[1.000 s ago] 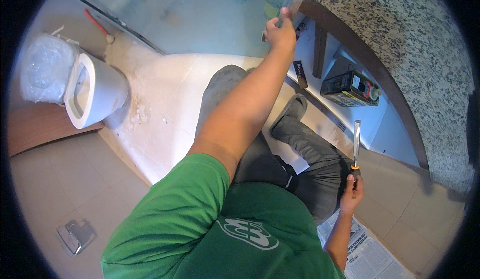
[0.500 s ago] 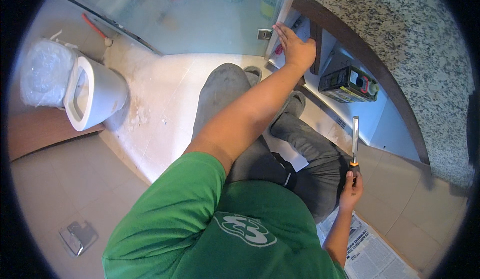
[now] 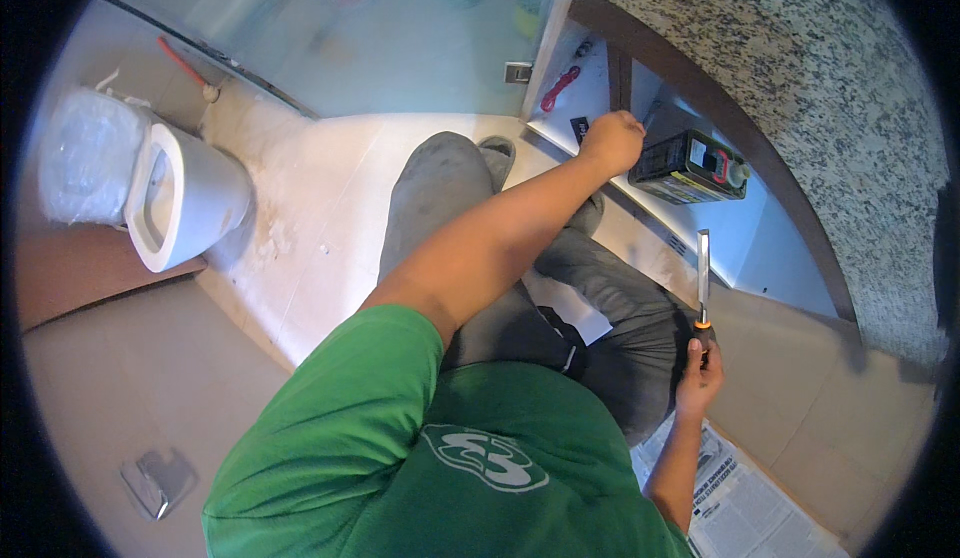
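We sit on the pale tiled floor [image 3: 330, 208] with our grey-trousered legs [image 3: 450, 188] stretched toward an open cabinet [image 3: 700, 238] under a speckled granite desk [image 3: 800, 88]. Our left hand [image 3: 612, 143] reaches far forward across the knees to the cabinet's lower edge, fingers curled into a loose fist; something thin and dark seems to stick out past the knuckles, but we cannot tell whether the hand truly grips it. Just beside that hand, inside the cabinet, lies a dark rectangular canister [image 3: 690, 168] with a yellow-green label and a small cap pointing right.

Our right hand [image 3: 700, 378] is low at our right side, clenched around the orange-and-black handle of a chisel [image 3: 703, 278]. Its flat steel blade points straight up, away from us, well apart from the left hand and the canister.

Under the right forearm a newspaper [image 3: 740, 498] is spread on the beige floor tiles. A white sheet of paper [image 3: 565, 303] rests on our lap. To the far left a white toilet [image 3: 185, 198] lies tipped on its side, with a bundle wrapped in clear plastic [image 3: 85, 158] touching it behind. A small metal bracket [image 3: 155, 483] lies on the floor at lower left. A red cord [image 3: 560, 88] hangs inside the cabinet near its left wall.
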Demonstrator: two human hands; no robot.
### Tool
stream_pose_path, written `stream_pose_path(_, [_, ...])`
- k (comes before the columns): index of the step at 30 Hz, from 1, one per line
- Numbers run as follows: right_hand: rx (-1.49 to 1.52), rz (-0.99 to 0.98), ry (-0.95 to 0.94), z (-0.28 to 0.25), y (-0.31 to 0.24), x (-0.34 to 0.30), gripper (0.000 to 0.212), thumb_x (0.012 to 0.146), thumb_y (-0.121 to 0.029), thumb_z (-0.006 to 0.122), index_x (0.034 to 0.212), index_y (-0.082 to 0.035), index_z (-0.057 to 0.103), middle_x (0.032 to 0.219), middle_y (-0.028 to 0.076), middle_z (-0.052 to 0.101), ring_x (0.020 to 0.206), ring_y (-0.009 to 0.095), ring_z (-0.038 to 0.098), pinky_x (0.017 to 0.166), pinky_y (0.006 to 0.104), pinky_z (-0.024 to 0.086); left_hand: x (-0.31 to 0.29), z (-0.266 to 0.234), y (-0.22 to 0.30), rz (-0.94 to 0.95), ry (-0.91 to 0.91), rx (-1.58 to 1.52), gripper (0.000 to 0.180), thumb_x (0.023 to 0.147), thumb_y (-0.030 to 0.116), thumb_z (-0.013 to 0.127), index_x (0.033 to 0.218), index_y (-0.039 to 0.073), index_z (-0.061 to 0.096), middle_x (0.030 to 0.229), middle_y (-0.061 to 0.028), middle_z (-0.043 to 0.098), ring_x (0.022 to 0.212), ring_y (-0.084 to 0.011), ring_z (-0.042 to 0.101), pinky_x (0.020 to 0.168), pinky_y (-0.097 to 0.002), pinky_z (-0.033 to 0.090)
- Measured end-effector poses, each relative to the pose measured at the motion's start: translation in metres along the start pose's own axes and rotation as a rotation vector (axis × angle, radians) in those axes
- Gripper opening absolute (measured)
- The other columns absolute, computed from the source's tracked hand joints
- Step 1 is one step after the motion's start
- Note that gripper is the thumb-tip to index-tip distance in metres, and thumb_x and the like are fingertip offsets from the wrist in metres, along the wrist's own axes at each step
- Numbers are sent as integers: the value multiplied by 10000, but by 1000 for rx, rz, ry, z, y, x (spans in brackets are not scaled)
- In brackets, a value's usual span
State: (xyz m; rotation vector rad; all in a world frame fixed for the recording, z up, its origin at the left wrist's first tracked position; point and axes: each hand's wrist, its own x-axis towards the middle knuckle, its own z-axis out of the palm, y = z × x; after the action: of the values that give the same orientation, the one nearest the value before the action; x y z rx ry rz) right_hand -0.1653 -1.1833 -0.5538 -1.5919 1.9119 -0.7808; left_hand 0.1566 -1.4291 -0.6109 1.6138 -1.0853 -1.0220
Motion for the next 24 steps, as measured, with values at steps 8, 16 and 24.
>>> stream_pose_path(8, [-45,-43,51,3,-1,2,264,975,-261,678,980,2,652,726,-20,540,661,83,449,603,257,375,6,-46,50,170,407,-316,300,846,198,694,1053,-15,647,964,-164,699,861,-269,646,812,-361,509])
stream_pose_path(16, [-13,-38,30,3,-10,2,266,978,-262,674,946,-1,636,715,-20,515,654,80,424,603,258,365,-4,-81,74,719,702,184,665,825,255,698,1309,-98,407,1406,-345,383,1370,-502,310,1164,-527,222])
stream_pose_path(24, [1,-13,13,2,-9,2,267,977,-265,674,941,-2,642,730,-3,532,679,84,440,614,262,376,9,-71,72,644,520,321,799,787,287,690,1345,-150,323,1437,-414,316,1407,-615,180,1192,-613,113])
